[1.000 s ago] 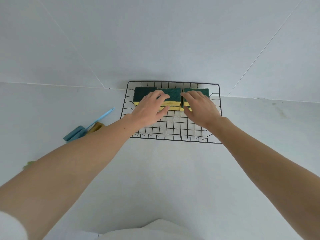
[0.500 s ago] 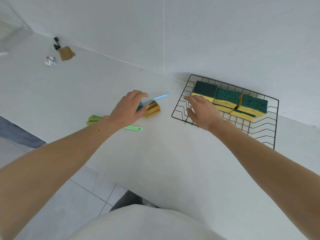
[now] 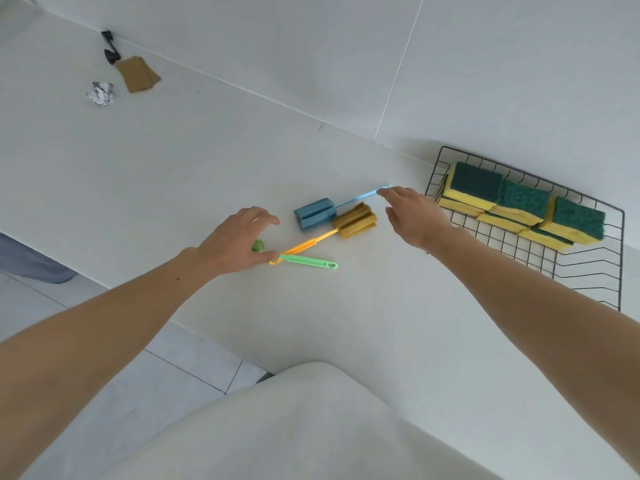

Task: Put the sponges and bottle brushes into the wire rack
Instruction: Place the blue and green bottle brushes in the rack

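Observation:
A black wire rack (image 3: 588, 271) sits against the wall at the right and holds several yellow sponges with green tops (image 3: 523, 202). Three bottle brushes lie on the white counter to its left: a blue brush (image 3: 315, 213), a yellow brush (image 3: 355, 221) and a green brush (image 3: 308, 261) whose head is mostly hidden under my left hand. My left hand (image 3: 235, 244) hovers open over the green brush's head end. My right hand (image 3: 414, 216) is open, its fingertips at the tip of the blue brush's handle.
At the far left of the counter (image 3: 207, 150) lie a brown folded cloth (image 3: 136, 74), a crumpled foil ball (image 3: 100, 93) and a black clip (image 3: 110, 50). The counter's front edge runs diagonally at lower left, with tiled floor (image 3: 121, 341) below.
Both hands left the sponges in the rack and moved left. My view swung left too; the brushes now lie between my hands.

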